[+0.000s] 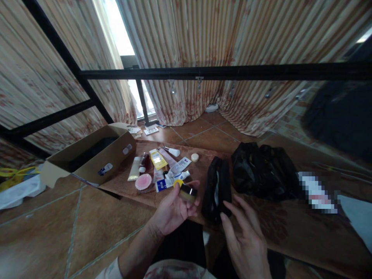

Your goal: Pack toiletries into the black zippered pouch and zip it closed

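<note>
Left hand (173, 209): raised over the near edge of the bench (290, 228), palm turned up. Its grip is closed around a small jar, with the thumb on top and the fingertips beneath.
Small jar (188, 192): round, with a dark shiny lid on an amber body. It is held clear of the bench, just beside the pouch and in front of the tubes.
Right hand (247, 238): grip wide open and holding nothing. The fingers are spread, and the forefinger tip is touching or nearly touching the pouch's near end; I cannot tell which.
Black pouch (217, 188): stands on its edge near the bench's near edge, mouth up, with something pale showing inside.
Risk, jar: only the fingertips pinch it, so a slip could drop it onto the tubes or off the near edge to the tiled floor (58, 228).
Risk, pouch: it is narrow and upright, so a sideways nudge from the open hand could tip it over.
Tubes (167, 168): a loose cluster of white, yellow and blue ones lying flat toward the left part of the bench.
Pink compact (143, 182): lies at the cluster's near left.
White cap (195, 157): sits alone behind the tubes.
Black bag (264, 170): crumpled plastic to the right of the pouch.
Cardboard box (95, 162): open, at the bench's left corner.
Curtains (232, 35): striped, at the far wall behind a black frame bar (221, 72).
</note>
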### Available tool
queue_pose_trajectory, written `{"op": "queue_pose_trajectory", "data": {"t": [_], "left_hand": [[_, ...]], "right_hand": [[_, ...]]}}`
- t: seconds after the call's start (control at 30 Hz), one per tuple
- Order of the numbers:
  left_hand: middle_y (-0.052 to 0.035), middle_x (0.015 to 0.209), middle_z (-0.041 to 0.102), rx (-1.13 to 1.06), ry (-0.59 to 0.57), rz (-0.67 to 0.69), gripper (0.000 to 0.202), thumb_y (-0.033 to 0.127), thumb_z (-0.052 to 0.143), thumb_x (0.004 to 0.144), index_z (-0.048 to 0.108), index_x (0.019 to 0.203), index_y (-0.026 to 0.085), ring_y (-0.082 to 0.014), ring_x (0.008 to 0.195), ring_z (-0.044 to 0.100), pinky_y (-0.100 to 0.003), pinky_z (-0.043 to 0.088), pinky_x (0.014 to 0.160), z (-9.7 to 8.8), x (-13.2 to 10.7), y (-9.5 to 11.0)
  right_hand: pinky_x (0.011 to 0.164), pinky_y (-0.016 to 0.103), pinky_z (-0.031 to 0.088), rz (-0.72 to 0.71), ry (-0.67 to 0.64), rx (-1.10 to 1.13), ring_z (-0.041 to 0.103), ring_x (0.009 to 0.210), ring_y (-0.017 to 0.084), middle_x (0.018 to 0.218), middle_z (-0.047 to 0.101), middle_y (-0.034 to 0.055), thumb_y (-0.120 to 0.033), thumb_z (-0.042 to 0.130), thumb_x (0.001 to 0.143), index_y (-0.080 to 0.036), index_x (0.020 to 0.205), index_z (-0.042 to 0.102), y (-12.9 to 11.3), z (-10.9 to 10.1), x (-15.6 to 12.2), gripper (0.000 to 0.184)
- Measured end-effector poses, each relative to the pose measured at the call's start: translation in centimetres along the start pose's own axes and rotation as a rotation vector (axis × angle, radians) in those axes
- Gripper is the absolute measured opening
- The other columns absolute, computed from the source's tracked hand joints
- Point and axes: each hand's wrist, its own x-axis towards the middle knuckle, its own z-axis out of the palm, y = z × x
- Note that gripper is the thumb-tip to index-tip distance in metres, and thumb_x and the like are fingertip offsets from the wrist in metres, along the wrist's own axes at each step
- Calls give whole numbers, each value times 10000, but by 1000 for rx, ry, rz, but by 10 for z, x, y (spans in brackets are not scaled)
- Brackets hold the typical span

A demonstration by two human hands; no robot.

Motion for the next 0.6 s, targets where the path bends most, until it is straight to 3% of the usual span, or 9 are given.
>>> {"op": "queue_pose_trajectory", "data": {"t": [0.2, 0.37, 0.5, 0.6], "left_hand": [[4, 613, 553, 260, -90, -40, 466, 584, 527, 836, 610, 1042, 174, -76, 441, 449, -188, 334, 450, 5, -8, -20], [-10, 680, 560, 335, -90, -53, 548, 662, 597, 744, 647, 924, 146, -52, 451, 389, -165, 252, 380, 15, -9, -29], [-1, 644, 531, 429, -1, -49, 569, 684, 530, 776, 636, 913, 142, -60, 457, 376, -168, 259, 386, 22, -6, -31], [26, 595, 496, 563, 116, 37, 501, 643, 524, 807, 610, 892, 157, -70, 462, 395, -181, 294, 421, 23, 2, -28]], "right_hand": [[854, 318, 559, -52, -247, 226, 594, 1130, 209, 1273, 588, 79, -294, 551, 867, -266, 1235, 550, -17, -18, 2, 370], [903, 313, 539, -131, -359, 359, 596, 1136, 204, 1264, 608, 77, -287, 631, 806, -255, 1330, 454, -25, -20, 0, 555], [832, 280, 560, -19, -337, 410, 644, 1036, 190, 1190, 650, 61, -275, 655, 789, -268, 1258, 518, -28, -20, 1, 489], [718, 252, 570, 139, -227, 408, 671, 851, 161, 1056, 685, 36, -269, 666, 771, -267, 1192, 563, -26, -20, 0, 433]]}}
